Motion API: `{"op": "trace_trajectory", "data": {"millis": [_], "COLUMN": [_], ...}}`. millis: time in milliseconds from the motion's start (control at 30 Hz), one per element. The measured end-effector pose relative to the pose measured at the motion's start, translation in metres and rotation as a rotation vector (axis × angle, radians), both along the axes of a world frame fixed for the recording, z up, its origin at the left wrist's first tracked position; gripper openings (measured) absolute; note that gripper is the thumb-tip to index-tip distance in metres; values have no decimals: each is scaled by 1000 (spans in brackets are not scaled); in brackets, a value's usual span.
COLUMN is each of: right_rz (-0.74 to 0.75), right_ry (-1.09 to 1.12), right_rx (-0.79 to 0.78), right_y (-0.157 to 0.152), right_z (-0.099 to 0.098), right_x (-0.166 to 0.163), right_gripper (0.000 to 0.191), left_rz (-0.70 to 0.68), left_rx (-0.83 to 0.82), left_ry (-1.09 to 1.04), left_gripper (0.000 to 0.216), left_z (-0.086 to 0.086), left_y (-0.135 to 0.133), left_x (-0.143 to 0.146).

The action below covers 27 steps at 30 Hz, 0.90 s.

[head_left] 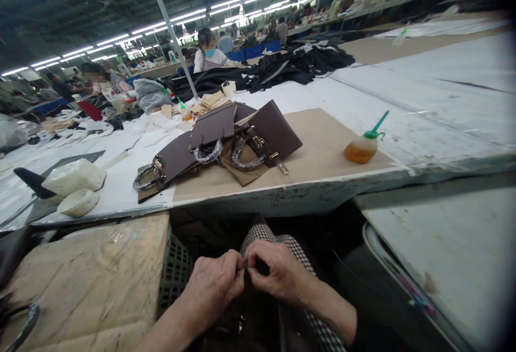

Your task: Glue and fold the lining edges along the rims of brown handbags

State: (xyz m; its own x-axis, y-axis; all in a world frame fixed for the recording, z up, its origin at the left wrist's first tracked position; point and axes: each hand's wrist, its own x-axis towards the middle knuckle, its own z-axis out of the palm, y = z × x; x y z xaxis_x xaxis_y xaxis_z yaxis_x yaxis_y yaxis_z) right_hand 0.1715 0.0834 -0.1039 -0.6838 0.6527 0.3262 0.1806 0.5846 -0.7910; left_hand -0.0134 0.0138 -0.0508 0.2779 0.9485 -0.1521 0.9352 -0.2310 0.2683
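Note:
My left hand [213, 285] and my right hand [276, 271] meet low in front of me, below the table edge. Both are closed in a pinch on the same small dark part, too small to make out. A dark bag piece with a metal fitting [237, 325] lies in my lap beneath them. A checked cloth [264, 234] shows just behind my hands. Up on the table several brown bag panels [226, 137] with wrapped handles lie on a tan board [322, 153].
An orange glue bottle with a green nozzle [365, 148] stands on the board at the right. A white container and lid [76, 182] sit at the left. A wooden slab [88, 277] is beside my left arm. Other people work at far tables amid black fabric [290, 64].

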Motion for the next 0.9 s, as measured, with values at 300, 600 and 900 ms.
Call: {"op": "trace_trajectory", "data": {"millis": [300, 600, 900], "right_rz": [-25, 95, 126], "right_ry": [-51, -160, -267], "right_rx": [-84, -257, -280], "right_y": [1, 19, 26], "right_z": [8, 27, 36], "right_x": [1, 5, 4], "right_gripper": [18, 36, 30], "left_rz": [125, 386, 217], "left_rx": [-72, -447, -348], "left_ry": [-204, -668, -495], "left_gripper": [3, 54, 24], "left_z": [0, 11, 19], "left_y": [5, 6, 12], "left_x": [-1, -18, -10]}}
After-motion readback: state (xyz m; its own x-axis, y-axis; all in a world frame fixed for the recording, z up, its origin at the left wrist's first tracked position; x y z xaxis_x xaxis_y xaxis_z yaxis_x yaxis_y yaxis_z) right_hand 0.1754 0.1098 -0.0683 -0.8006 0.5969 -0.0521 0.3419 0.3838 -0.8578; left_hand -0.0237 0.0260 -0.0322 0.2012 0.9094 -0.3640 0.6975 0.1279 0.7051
